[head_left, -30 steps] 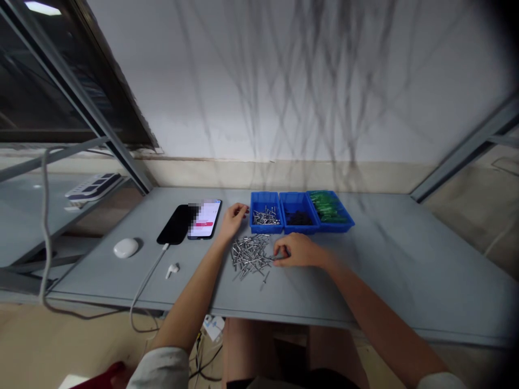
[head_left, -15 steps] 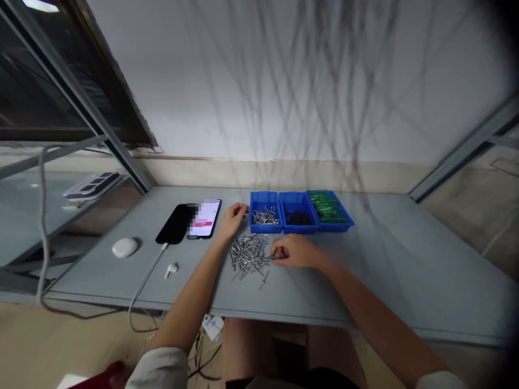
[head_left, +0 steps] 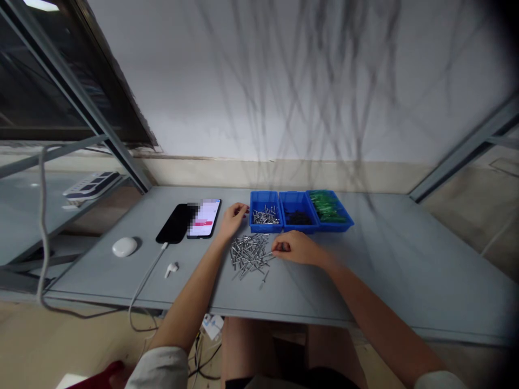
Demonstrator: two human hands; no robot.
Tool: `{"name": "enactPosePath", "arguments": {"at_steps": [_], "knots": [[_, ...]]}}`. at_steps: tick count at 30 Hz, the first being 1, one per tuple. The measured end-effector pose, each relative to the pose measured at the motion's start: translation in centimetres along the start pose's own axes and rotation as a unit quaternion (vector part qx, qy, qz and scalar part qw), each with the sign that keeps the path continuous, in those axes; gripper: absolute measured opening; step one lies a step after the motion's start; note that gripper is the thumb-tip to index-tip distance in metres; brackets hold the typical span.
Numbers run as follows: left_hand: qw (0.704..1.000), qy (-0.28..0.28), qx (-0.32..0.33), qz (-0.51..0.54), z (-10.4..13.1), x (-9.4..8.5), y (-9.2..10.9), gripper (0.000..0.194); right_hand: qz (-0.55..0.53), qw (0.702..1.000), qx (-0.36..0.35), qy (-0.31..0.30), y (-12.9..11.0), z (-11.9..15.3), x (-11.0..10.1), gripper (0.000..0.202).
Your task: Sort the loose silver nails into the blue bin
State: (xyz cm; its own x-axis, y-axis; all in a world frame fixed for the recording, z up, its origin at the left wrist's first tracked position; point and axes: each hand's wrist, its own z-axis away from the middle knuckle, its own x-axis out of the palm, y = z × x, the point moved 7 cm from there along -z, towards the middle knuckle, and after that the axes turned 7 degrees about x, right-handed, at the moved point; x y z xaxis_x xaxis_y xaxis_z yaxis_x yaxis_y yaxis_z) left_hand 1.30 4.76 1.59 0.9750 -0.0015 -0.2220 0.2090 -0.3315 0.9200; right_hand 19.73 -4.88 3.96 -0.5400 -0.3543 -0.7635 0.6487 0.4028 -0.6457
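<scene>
A heap of thin metal pins [head_left: 249, 255] lies on the grey table between my forearms. My right hand [head_left: 298, 248] is at the heap's right edge, thumb and fingertips pinched; whatever is between them is too small to name. Left of the first blue bin [head_left: 265, 229], which holds similar metal pieces, my left hand [head_left: 234, 219] rests with its fingers curled together, their contents hidden. Beside that bin are a blue bin with dark pieces [head_left: 299, 218] and one with green pieces [head_left: 329, 207].
Two phones, a black one [head_left: 172, 224] and a lit one [head_left: 206, 219], lie left of my left hand. A white case [head_left: 124, 247], an earbud [head_left: 172, 268] and a white cable [head_left: 148, 275] are further left. A wall stands behind the table.
My right hand has moved slightly up, away from the table's front edge, staying at the right side of the heap. My left hand has hardly moved.
</scene>
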Motion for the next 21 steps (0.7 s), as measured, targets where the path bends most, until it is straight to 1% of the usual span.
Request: {"name": "enactPosePath", "arguments": {"at_steps": [5,11,16,21], "knots": [[1.0,0.001,-0.002,-0.006,0.0,0.0,-0.2,0.029,-0.106,0.994,0.019,-0.013,0.0,0.0,-0.3,0.013],[1.0,-0.002,0.003,-0.01,-0.1,0.0,-0.2,0.029,-0.212,0.977,0.034,0.013,0.7,-0.3,-0.7,0.02],[1.0,0.0,0.001,-0.008,0.0,0.0,-0.1,0.028,-0.301,0.949,0.062,0.068,1.5,-0.4,-2.1,0.026],[1.0,0.002,0.002,-0.004,0.0,0.0,0.0,0.029,-0.407,0.899,0.07,0.148,2.4,-0.5,-3.7,0.031]]}}
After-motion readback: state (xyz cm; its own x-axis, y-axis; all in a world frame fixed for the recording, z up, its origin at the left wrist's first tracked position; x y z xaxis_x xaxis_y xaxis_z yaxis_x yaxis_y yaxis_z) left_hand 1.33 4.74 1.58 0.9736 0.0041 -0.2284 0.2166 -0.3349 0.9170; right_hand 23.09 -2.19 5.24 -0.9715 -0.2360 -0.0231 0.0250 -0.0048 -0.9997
